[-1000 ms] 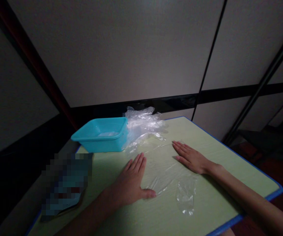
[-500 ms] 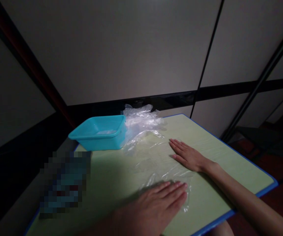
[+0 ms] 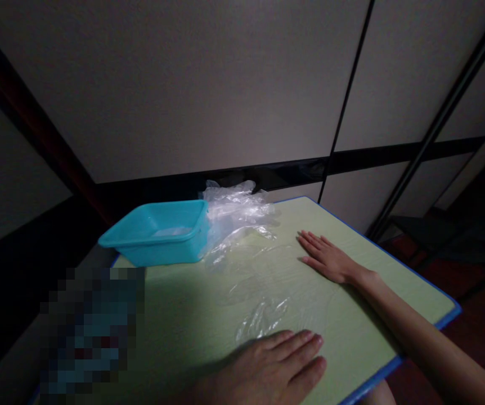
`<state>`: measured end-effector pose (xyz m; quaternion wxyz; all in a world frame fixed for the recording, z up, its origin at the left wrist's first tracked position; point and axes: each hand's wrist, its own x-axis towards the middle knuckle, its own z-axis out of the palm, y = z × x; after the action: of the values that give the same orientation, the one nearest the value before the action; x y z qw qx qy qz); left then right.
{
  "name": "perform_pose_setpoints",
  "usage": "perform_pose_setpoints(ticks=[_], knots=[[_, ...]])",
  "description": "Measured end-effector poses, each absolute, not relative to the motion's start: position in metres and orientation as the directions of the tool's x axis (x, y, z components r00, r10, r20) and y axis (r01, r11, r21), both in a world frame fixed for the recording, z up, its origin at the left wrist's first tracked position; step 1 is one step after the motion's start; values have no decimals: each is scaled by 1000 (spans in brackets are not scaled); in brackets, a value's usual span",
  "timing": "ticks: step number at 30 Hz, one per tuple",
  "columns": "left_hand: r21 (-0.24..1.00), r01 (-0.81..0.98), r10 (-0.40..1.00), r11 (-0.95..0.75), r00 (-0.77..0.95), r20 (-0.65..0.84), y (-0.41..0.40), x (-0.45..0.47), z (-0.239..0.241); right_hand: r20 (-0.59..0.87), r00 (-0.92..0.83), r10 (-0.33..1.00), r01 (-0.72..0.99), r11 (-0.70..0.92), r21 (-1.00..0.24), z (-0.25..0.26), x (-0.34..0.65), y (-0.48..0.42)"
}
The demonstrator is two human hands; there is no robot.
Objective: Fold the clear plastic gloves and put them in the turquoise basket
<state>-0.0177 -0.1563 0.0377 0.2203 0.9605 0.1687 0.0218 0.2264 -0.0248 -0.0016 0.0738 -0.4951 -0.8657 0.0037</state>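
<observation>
A clear plastic disposable glove point(image 3: 263, 318) lies spread on the table, thin and see-through, so its outline is hard to trace. My left hand point(image 3: 278, 365) rests palm down at its near side, fingers stretched out. Farther off and to the right, my right hand point(image 3: 329, 259) lies flat on the tabletop with its fingers slightly apart; whether it touches the glove's faint edge I cannot tell. A loose heap of clear plastic gloves point(image 3: 242, 211) sits at the table's back, against a turquoise plastic basin point(image 3: 166, 252).
Everything stands on a pale green table point(image 3: 175, 315) with a blue rim. Some whitish material lies inside the basin. A pixelated, blurred-out item point(image 3: 94, 332) is at the left edge. Pale cabinet panels point(image 3: 225, 101) with a black band rise right behind the table.
My left hand has slid back toward me, uncovering more of the crinkled glove. My right hand has moved a little farther away and to the right. The view has shifted slightly.
</observation>
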Motion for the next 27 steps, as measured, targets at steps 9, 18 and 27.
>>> perform_pose_setpoints(ticks=[9,18,27], knots=[[263,294,316,-919,948,43,-158,-19,35,329,-311,892,903,385,-190,2,222,-37],[273,286,316,-918,946,69,-154,-18,29,117,-692,712,651,686,-325,18,147,-113],[74,227,236,-971,963,132,-150,-20,22,128,-568,813,801,582,-143,4,201,-67]])
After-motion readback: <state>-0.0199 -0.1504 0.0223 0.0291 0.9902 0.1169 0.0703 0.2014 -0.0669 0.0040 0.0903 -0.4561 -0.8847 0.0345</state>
